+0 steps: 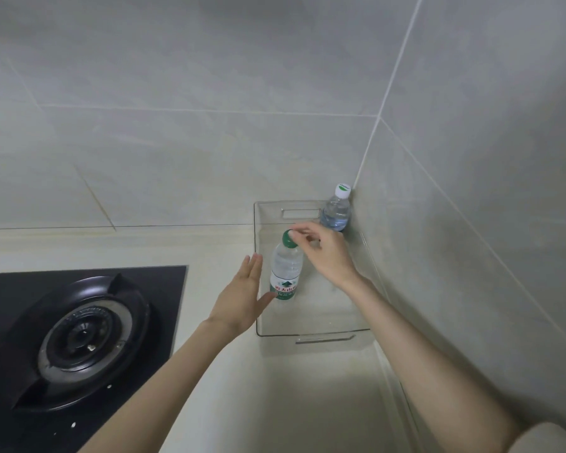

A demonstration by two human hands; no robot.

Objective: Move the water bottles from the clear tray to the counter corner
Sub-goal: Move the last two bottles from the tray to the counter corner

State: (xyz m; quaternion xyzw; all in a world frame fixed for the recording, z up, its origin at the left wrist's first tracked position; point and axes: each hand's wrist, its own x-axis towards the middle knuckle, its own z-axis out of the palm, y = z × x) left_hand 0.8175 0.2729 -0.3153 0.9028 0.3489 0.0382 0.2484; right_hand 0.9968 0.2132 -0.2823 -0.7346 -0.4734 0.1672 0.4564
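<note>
A clear tray [311,331] lies on the pale counter by the wall corner. Inside it stands a water bottle [286,273] with a green cap and a green and red label. My right hand [324,253] reaches over from the right, and its fingertips pinch the green cap. My left hand [242,295] is held flat with straight fingers just left of this bottle, its thumb near the label. A second water bottle [336,210] with a white cap stands at the tray's far right corner against the walls; I cannot tell whether it is inside the tray or just behind it.
A black gas hob [79,335] with a round burner fills the left side of the counter. Tiled walls meet in the corner behind the tray. Bare counter [307,403] stretches in front of the tray.
</note>
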